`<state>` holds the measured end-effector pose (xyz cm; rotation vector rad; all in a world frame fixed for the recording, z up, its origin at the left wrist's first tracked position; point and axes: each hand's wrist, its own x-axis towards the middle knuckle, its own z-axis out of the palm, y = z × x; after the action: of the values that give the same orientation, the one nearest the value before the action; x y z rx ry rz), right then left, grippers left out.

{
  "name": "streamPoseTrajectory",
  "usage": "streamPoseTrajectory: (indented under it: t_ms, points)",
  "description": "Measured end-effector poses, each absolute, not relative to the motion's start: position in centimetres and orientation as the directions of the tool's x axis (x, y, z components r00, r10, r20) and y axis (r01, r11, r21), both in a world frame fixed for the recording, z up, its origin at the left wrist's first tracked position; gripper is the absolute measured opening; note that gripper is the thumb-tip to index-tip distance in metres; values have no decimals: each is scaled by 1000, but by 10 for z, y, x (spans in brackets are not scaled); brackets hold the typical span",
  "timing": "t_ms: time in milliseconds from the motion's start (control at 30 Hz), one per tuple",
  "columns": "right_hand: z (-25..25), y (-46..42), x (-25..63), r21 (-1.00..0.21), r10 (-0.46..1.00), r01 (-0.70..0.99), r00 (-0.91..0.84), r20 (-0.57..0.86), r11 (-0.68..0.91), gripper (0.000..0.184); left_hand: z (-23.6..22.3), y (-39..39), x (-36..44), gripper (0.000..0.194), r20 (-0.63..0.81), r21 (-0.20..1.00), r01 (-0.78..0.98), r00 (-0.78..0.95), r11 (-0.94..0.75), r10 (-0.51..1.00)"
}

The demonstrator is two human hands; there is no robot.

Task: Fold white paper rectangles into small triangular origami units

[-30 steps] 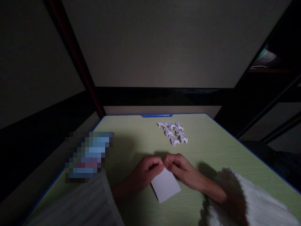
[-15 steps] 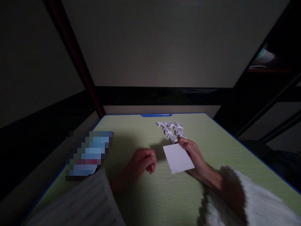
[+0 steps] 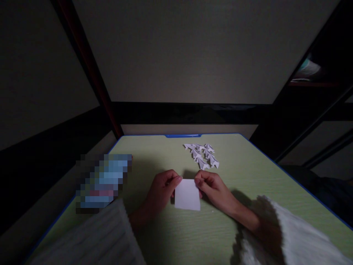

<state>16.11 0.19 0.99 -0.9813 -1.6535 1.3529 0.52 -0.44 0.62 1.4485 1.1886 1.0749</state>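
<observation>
Low light was cast on a pale wall panel (image 3: 176,55), and a light green table (image 3: 248,169) with a blue rim was set in front of it. Above the middle of this table, the far left corner of a white paper sheet (image 3: 187,195) was pinched by the left hand (image 3: 164,189), with the thumb at the corner and the fingers curled. The far right corner was pinched by the right hand (image 3: 215,187), the thumb of which was laid over the face of the sheet. The sheet was located directly between the hands; since both were in contact with it, neither was nearer. Its far edge was aligned from hand to hand, and its free edge was directed toward the person. An almost square outline was presented, so no clear long axis could be determined. Whether the free edge was supported by the table could not be told. Just beyond the right hand, folded paper pieces (image 3: 195,153) were clustered in two loose rows. On the left side of the table, a pixelated object (image 3: 107,182) was placed, its identity obscured. At the middle of the far rim, a blue strip (image 3: 183,135) was fitted
</observation>
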Motion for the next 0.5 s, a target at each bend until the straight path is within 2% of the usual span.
streamPoseTrajectory:
  t_ms: [133,267,400,500]
  points:
    - [10,7,164,-985,928,79,-354,113,150,20,3,0,-1,24,107,975,191,47,-114,993]
    - [8,15,171,-980,960,37,-215,182,194,20,2,6,-7,24,109,989,113,-124,-95,986]
    - [7,14,169,-961,916,-31,-295,271,274,11,4,6,-5,26,62,995,90,-99,-53,993]
    - [6,7,167,-937,861,23,-404,309,347,14,7,3,-2,25,51,994,103,-117,-39,992]
